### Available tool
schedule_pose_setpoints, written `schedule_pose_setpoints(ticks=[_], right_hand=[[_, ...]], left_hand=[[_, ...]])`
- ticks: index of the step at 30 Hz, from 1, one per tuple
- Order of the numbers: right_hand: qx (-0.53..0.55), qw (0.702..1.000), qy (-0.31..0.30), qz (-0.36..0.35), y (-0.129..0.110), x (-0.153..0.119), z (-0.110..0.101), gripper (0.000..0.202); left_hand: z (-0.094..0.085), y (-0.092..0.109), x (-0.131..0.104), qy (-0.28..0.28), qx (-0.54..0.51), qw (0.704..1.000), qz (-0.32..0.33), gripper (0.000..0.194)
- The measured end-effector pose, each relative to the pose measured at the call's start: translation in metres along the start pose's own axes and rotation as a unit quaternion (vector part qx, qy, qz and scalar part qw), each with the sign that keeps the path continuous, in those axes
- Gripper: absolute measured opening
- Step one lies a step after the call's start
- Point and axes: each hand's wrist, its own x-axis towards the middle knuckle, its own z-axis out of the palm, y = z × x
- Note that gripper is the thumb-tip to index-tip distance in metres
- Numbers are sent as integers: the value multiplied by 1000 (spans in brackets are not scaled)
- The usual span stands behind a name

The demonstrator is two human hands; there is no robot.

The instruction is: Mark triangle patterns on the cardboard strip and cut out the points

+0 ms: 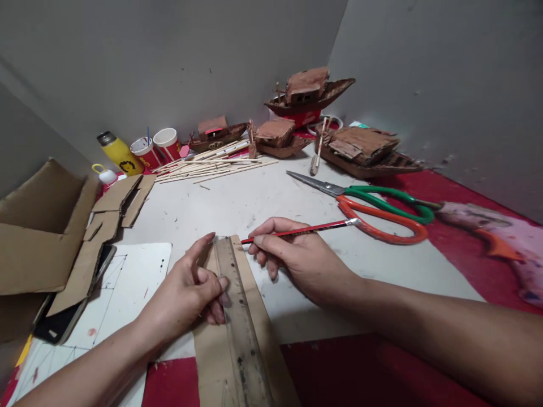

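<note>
A clear, worn ruler (241,316) lies lengthwise on a strip of brown cardboard (265,322) in front of me. My left hand (195,282) presses on the ruler, its index finger stretched to the far end and its thumb on the left part. Just right of the ruler's far end, my right hand (292,254) holds a red and black pencil (305,230) between thumb and fingers. The pencil's tip points left, close to the cardboard's far right edge; whether it touches is too small to tell.
Scissors (369,206) and a pink glue gun (487,226) lie right. Model boats (365,150), thin sticks (212,164), cups (167,144) and a yellow bottle (121,154) stand behind. Left are a cardboard box (38,249), cut cardboard (112,198), a phone (59,322) and drawn paper (127,288).
</note>
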Motion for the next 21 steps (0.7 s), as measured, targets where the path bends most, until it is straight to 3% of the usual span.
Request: schedule_pose_setpoints(ticks=[21], right_hand=[[4, 999, 29, -22, 0, 2, -1, 12]], left_hand=[[4, -1, -1, 18, 27, 999, -21, 99]])
